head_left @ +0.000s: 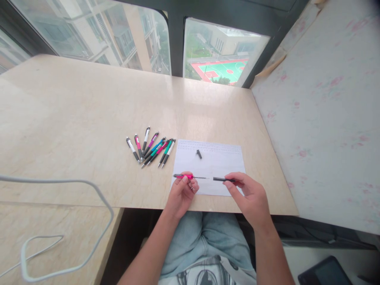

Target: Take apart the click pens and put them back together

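Left hand (182, 190) has a tight fingertip grip on the pink pen barrel (183, 176), with the thin refill (200, 177) poking out of it toward the right. Right hand (247, 192) pinches the black pen tip section (223, 179) between thumb and fingers, its open end facing the refill. The two halves sit in one line, a small gap between refill point and black section, not touching. Both pieces hover just over the near half of the white paper sheet (209, 166), and that sheet is our landmark. On the sheet, above the gap between the hands, lies a small black pen part (198, 154), loose and apart from both grips. Just left of the sheet, a fan of assembled pens (151, 146) rests on the beige counter (74, 118), tips pointing toward the person. Far left of the sheet, a white cable (59, 221) loops over the counter's near edge. Beyond the sheet, the window (219, 59) looks down on a sports court.
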A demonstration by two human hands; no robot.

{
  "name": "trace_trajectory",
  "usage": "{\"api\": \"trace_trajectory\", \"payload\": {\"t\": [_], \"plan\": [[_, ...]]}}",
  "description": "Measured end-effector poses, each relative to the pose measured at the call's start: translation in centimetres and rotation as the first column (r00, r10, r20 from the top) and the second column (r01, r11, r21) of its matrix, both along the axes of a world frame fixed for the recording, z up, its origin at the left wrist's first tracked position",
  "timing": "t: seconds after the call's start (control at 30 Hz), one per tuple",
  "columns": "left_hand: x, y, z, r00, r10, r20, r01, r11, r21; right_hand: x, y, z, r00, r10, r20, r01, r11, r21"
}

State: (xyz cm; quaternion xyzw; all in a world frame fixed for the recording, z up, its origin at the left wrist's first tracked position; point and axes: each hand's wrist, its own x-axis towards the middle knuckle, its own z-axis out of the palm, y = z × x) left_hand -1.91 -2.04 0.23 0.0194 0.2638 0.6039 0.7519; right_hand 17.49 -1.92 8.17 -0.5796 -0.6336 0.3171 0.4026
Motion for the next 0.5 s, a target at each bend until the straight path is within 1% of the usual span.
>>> {"api": "trace_trajectory", "payload": {"t": [0.1, 0.13, 0.2, 0.27, 0.33, 0.43, 0.5], "plan": [[0.0, 0.0, 0.1, 1.0, 0.001, -0.01, 0.0, 1.0, 0.006, 0.7, 0.7, -2.1, 0.996, -0.065, -0.054, 0.062, 0.996, -0.058], [0.1, 0.0, 0.1, 1.0, -0.002, -0.022, 0.002, 1.0, 0.01, 0.7, 1.2, -2.9, 0.996, -0.072, -0.047, 0.068, 0.995, -0.076], [0.2, 0.0, 0.2, 0.999, -0.009, -0.049, 0.01, 1.0, 0.018, 0.2, 2.3, -4.4, 0.996, -0.082, 0.023, 0.083, 0.993, -0.087], [0.3, 0.0, 0.2, 0.997, -0.016, -0.073, 0.018, 1.0, 0.02, -0.8, 3.7, -5.7, 0.989, -0.116, 0.097, 0.121, 0.992, -0.045], [0.3, 0.0, 0.1, 0.996, -0.021, -0.086, 0.023, 1.0, 0.021, -2.0, 5.2, -6.8, 0.974, -0.133, 0.185, 0.128, 0.991, 0.037], [0.3, 0.0, 0.0, 0.995, -0.029, -0.093, 0.031, 0.999, 0.021, -3.7, 7.0, -7.8, 0.929, -0.213, 0.303, 0.178, 0.974, 0.139], [0.3, 0.0, 0.0, 0.995, -0.031, -0.096, 0.033, 0.999, 0.019, -4.7, 7.9, -8.1, 0.908, -0.241, 0.342, 0.198, 0.968, 0.155]]}}
